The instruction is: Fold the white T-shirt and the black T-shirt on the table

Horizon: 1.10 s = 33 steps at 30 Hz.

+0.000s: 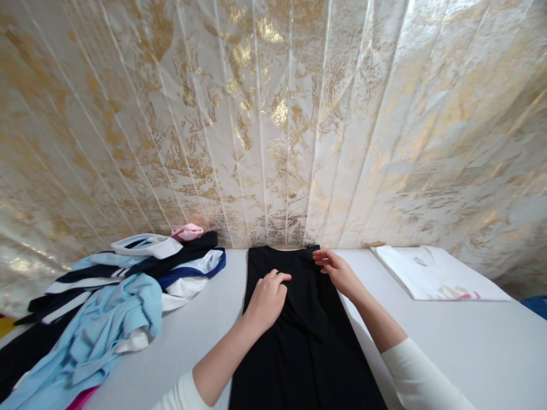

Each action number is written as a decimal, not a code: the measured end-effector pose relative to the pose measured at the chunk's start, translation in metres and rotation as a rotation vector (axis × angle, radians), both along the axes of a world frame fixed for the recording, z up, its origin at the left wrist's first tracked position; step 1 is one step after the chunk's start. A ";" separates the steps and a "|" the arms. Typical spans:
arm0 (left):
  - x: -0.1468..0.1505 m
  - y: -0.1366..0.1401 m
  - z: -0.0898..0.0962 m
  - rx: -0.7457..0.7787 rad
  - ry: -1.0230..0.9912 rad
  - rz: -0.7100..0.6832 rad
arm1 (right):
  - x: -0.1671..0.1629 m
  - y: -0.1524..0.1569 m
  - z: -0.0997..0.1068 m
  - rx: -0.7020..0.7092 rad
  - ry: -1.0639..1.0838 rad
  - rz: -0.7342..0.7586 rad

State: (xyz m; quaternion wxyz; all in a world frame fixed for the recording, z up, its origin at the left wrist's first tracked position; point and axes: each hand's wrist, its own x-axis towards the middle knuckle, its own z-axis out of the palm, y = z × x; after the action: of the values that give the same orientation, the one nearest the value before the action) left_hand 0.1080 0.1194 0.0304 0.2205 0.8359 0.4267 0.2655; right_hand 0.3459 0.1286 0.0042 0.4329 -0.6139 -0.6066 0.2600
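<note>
A black garment lies lengthwise in front of me, its far end near the patterned backdrop and its near end out of the frame. Its sides look folded in, and a loose flap shows on its upper right half; its exact kind I cannot tell. My left hand rests on the upper left of the cloth, fingers stretched out over it. At the far right corner is my right hand, its fingers apart and at the garment's edge. Neither hand visibly grips the fabric.
On the left lies a loose pile of clothes in light blue, black, white and navy, topped by a pink piece. A folded white T-shirt lies at the right. Behind the white table hangs a gold-patterned curtain.
</note>
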 end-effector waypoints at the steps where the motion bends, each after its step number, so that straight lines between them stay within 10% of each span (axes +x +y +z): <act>1: 0.001 0.000 0.002 0.010 -0.047 0.019 | 0.000 0.001 -0.004 0.022 -0.029 -0.012; 18: -0.002 0.031 -0.014 -0.003 -0.096 0.168 | -0.035 -0.013 -0.027 -0.080 -0.740 -0.034; 33: -0.008 0.020 -0.010 0.154 0.138 0.134 | -0.058 -0.017 -0.024 -0.067 -0.762 0.017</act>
State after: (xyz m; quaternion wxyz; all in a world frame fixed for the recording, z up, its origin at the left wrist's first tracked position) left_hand 0.0999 0.1394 0.0207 0.1073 0.8364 0.4740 0.2533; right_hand 0.2878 0.1119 -0.0202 0.1538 -0.6752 -0.7205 0.0362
